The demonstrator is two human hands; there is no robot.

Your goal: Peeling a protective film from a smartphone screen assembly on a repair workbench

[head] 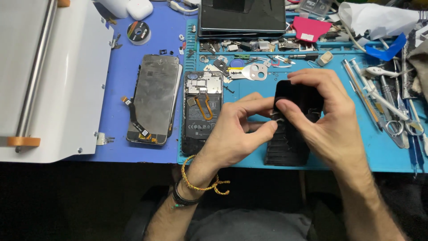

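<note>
Both my hands meet over the blue work mat [379, 147]. My right hand [325, 120] grips a black phone back cover [294, 96], thumb pressed near its middle. My left hand [234, 134] pinches at a small part on the cover's left edge with thumb and forefinger. Left of my hands lies an opened phone body [201, 107] with its battery and an orange flex cable showing. Further left rests a detached screen panel [155, 96], face down, with a flex ribbon trailing from it.
A white machine [49, 80] with a metal bar fills the left. Tweezers, scissors and picks [392, 107] lie at the right. Small screws and metal parts [249, 60] litter the mat's top. A dark tablet [243, 18], a pink card [310, 29] and a tape roll [138, 32] sit behind.
</note>
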